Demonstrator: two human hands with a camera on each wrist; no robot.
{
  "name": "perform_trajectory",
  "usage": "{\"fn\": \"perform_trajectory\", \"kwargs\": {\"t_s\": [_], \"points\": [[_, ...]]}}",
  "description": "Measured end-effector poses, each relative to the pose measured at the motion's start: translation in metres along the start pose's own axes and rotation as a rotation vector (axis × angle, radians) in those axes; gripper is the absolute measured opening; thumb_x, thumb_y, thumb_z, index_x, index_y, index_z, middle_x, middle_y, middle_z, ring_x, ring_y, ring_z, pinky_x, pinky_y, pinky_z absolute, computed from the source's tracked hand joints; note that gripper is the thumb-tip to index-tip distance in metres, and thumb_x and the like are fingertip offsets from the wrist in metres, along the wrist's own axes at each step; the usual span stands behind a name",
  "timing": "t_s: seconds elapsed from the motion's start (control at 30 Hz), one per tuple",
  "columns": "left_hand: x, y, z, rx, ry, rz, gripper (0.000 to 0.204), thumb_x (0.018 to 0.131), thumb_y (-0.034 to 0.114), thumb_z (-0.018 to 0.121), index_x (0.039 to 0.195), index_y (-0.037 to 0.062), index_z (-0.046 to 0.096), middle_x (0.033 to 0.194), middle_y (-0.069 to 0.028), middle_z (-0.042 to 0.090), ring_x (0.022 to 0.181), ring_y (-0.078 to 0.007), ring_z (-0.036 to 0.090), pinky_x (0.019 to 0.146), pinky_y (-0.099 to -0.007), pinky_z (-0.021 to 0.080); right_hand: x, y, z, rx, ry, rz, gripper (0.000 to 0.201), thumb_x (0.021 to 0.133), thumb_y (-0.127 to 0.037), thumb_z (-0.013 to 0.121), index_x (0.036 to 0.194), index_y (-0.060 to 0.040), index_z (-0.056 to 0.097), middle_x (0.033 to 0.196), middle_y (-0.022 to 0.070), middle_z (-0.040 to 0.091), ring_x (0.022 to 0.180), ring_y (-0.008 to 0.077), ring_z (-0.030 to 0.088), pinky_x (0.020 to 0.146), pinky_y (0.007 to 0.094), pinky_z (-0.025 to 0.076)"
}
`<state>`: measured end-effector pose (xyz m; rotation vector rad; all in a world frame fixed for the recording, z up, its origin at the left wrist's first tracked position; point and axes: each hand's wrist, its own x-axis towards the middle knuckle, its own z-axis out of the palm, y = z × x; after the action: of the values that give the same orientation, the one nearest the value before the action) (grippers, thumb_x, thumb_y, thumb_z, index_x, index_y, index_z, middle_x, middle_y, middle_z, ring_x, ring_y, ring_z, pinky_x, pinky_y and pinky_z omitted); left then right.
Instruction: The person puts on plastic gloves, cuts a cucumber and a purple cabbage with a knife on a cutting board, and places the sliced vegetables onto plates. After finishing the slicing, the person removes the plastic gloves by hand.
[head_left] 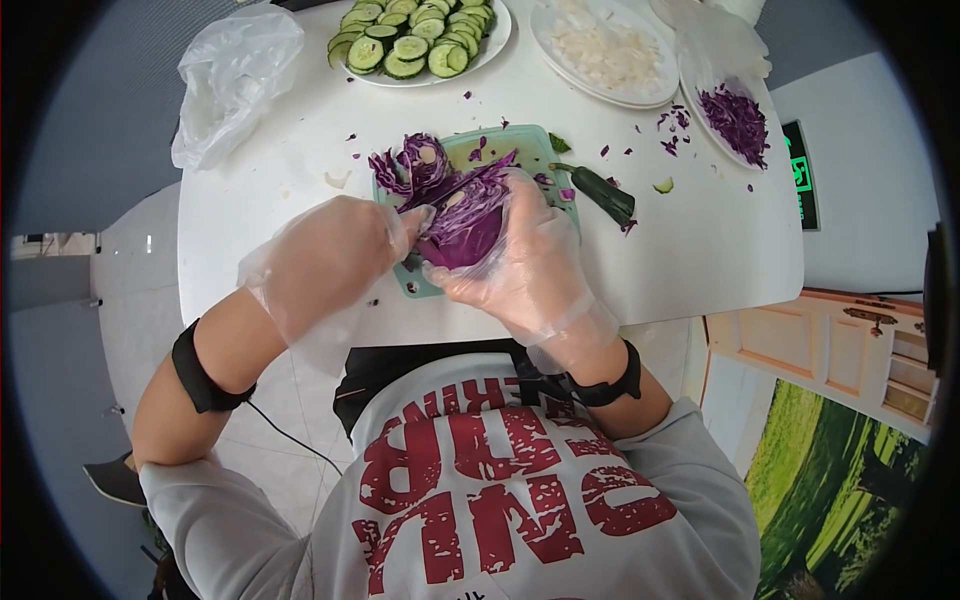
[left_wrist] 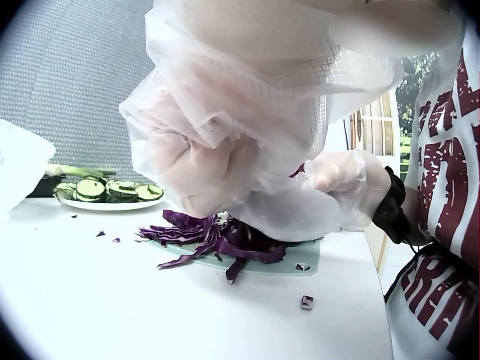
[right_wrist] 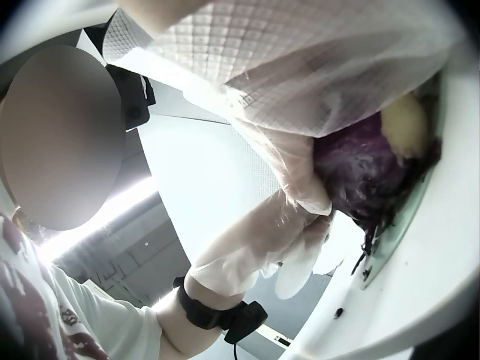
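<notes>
A cut piece of red cabbage [head_left: 465, 235] is tipped up over the green cutting board [head_left: 425, 289], its layered cut face showing. My gloved right hand [head_left: 535, 250] grips it from the right, thumb low at its near side. From the left comes my gloved left hand [head_left: 335, 245], fingers curled, and its thumb and fingertips hold the cabbage's left edge. The loose glove hides part of those fingers in the left wrist view. Cut cabbage [head_left: 410, 168] with a pale core lies at the board's far left, and shreds [left_wrist: 247, 251] spill over the edge.
Behind the board stands a plate of cucumber slices [head_left: 408, 48]. Far right are a plate of whitish chopped pieces [head_left: 605, 55] and one of shredded cabbage [head_left: 735, 125]. A cucumber end [head_left: 605, 195] lies right of the board. A crumpled plastic bag [head_left: 240, 80] sits far left.
</notes>
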<state>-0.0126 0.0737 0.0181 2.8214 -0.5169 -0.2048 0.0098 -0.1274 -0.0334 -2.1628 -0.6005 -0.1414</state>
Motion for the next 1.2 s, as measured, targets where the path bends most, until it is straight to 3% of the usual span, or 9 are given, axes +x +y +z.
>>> {"fn": "perform_trajectory", "kwargs": {"t_s": [0.1, 0.2, 0.27, 0.4, 0.47, 0.7, 1.0, 1.07, 1.2], "points": [[0.007, -0.004, 0.003, 0.012, -0.02, -0.019, 0.058, 0.101, 0.039, 0.047, 0.064, -0.0037, 0.06, 0.058, -0.0239, 0.055, 0.058, -0.0423, 0.054, 0.06, -0.0484, 0.044, -0.001, 0.0, 0.001, 0.04, -0.009, -0.004, 0.092, 0.057, -0.033, 0.09, 0.123, 0.0067, 0.041, 0.1, 0.0218, 0.064, 0.087, 0.0359, 0.068, 0.078, 0.0416, 0.055], [0.01, -0.016, 0.015, 0.2, 0.028, 0.213, 0.056, 0.102, 0.037, 0.046, 0.066, -0.0034, 0.06, 0.06, -0.0242, 0.054, 0.059, -0.0429, 0.054, 0.06, -0.0491, 0.043, -0.002, -0.003, 0.002, 0.0, 0.046, -0.032, 0.093, 0.056, -0.032, 0.09, 0.125, 0.0054, 0.04, 0.1, 0.0224, 0.064, 0.088, 0.0373, 0.067, 0.079, 0.0424, 0.055], [0.009, -0.002, 0.0, 0.034, -0.013, 0.021, 0.052, 0.102, 0.034, 0.046, 0.069, -0.0033, 0.06, 0.061, -0.0243, 0.054, 0.061, -0.0432, 0.054, 0.06, -0.0493, 0.043, -0.003, -0.001, 0.001, -0.008, 0.024, 0.002, 0.094, 0.056, -0.033, 0.09, 0.126, 0.0046, 0.04, 0.101, 0.0229, 0.063, 0.089, 0.0385, 0.066, 0.081, 0.0432, 0.054], [0.005, 0.0, -0.004, -0.052, -0.042, -0.075, 0.05, 0.102, 0.033, 0.046, 0.07, -0.0027, 0.059, 0.062, -0.0244, 0.053, 0.063, -0.0441, 0.054, 0.061, -0.0491, 0.043, 0.0, 0.0, -0.002, 0.012, -0.011, 0.015, 0.093, 0.056, -0.034, 0.09, 0.125, 0.005, 0.04, 0.101, 0.0228, 0.064, 0.089, 0.0376, 0.067, 0.08, 0.0424, 0.055], [0.0, 0.008, -0.012, -0.098, -0.019, -0.283, 0.048, 0.102, 0.033, 0.046, 0.072, -0.0023, 0.058, 0.062, -0.024, 0.052, 0.062, -0.0447, 0.052, 0.061, -0.0489, 0.043, 0.001, 0.003, -0.001, 0.052, -0.016, 0.023, 0.091, 0.057, -0.035, 0.089, 0.123, 0.0052, 0.041, 0.102, 0.0229, 0.064, 0.089, 0.0366, 0.067, 0.079, 0.0414, 0.055], [-0.03, 0.016, -0.02, -0.146, -0.046, -0.314, 0.041, 0.099, 0.028, 0.055, 0.072, -0.0023, 0.054, 0.061, -0.0243, 0.049, 0.059, -0.0444, 0.048, 0.057, -0.0463, 0.041, 0.0, 0.0, -0.001, 0.017, 0.008, 0.006, 0.089, 0.057, -0.032, 0.09, 0.122, 0.006, 0.042, 0.104, 0.0226, 0.064, 0.089, 0.0354, 0.068, 0.079, 0.0399, 0.055], [-0.044, 0.016, -0.017, -0.062, 0.059, -0.17, 0.042, 0.096, 0.028, 0.06, 0.067, -0.0002, 0.05, 0.057, -0.0212, 0.043, 0.054, -0.041, 0.045, 0.051, -0.0429, 0.04, -0.006, 0.0, 0.007, 0.063, 0.026, 0.008, 0.09, 0.056, -0.025, 0.09, 0.125, 0.0049, 0.04, 0.106, 0.0214, 0.062, 0.093, 0.0361, 0.066, 0.083, 0.0412, 0.054], [-0.044, 0.016, -0.013, 0.028, 0.107, -0.159, 0.048, 0.093, 0.039, 0.063, 0.063, 0.0043, 0.051, 0.05, -0.0171, 0.049, 0.05, -0.0365, 0.055, 0.048, -0.0422, 0.044, -0.007, -0.001, 0.007, -0.003, 0.06, -0.032, 0.091, 0.056, -0.025, 0.089, 0.126, 0.0039, 0.04, 0.109, 0.0213, 0.061, 0.095, 0.0369, 0.064, 0.085, 0.0422, 0.053], [-0.046, 0.02, -0.008, 0.092, 0.138, -0.19, 0.047, 0.092, 0.038, 0.064, 0.062, 0.0052, 0.051, 0.049, -0.0154, 0.05, 0.047, -0.0344, 0.056, 0.045, -0.0405, 0.044, -0.008, -0.004, 0.004, -0.011, 0.059, -0.016, 0.093, 0.055, -0.025, 0.09, 0.127, 0.0042, 0.039, 0.11, 0.0221, 0.059, 0.098, 0.0382, 0.062, 0.087, 0.0433, 0.052]]}}
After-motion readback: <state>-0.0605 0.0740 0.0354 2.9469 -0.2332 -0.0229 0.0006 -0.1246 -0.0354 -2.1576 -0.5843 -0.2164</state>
